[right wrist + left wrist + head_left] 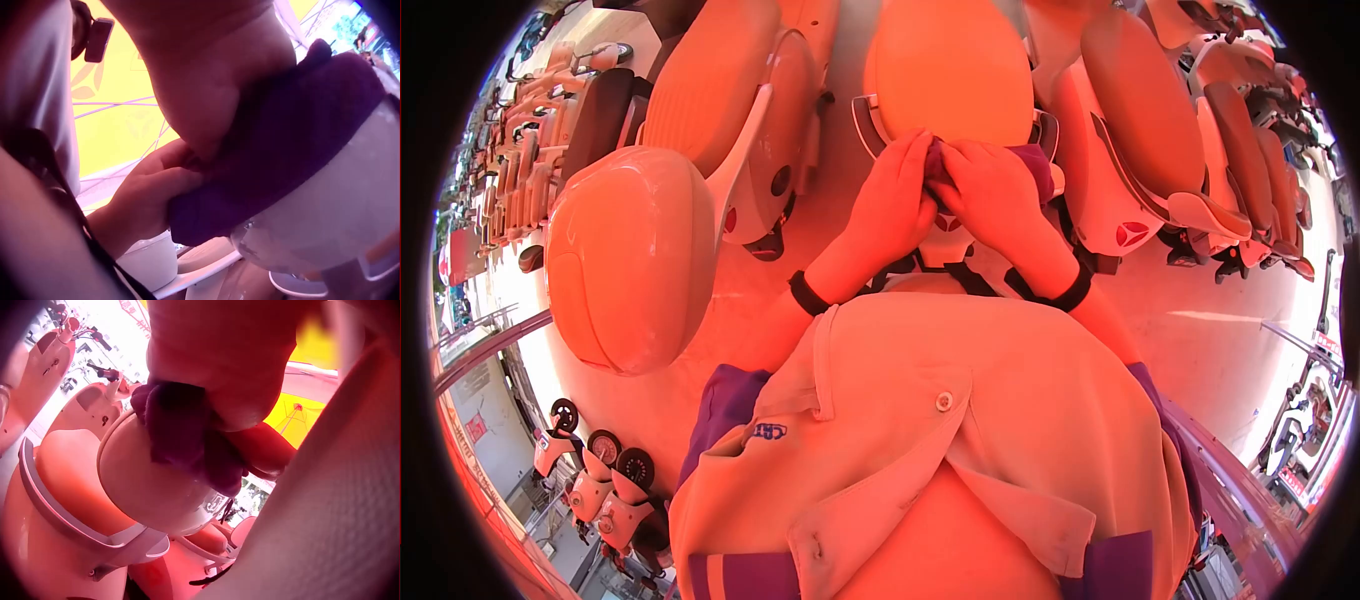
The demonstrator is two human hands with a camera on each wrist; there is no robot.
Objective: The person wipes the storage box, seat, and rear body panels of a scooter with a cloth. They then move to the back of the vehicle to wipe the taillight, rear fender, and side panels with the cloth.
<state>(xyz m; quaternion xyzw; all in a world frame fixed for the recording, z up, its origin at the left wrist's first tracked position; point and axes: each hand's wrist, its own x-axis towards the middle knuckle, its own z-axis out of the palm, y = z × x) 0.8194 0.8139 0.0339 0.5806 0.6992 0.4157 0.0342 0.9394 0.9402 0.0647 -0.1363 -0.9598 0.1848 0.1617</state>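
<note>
My left hand point(888, 203) and my right hand point(995, 198) are close together, their bent fingers pinching the purple cloth point(281, 147). It lies against the pale rounded box point(137, 478). I think it is better to press evenly along the curve, leaving no loose edge.

- Two bare hands: one left hand point(895, 190), one right hand point(992, 192).
- One purple, soft fabric cloth point(281, 159).
- Two narrow black wristbands point(807, 293), one per arm.
- One pale collared shirt point(1040, 390).
- One small round pale button point(944, 401).
- One large, glossy, rounded hard-shell case point(632, 260).
- Three broad, padded scooter seats point(950, 65) nearest the person.
- Three round, dark-tyred wheels point(636, 468), lower left.
- Farther scooters point(520, 165): several, too crowded to count.
</note>
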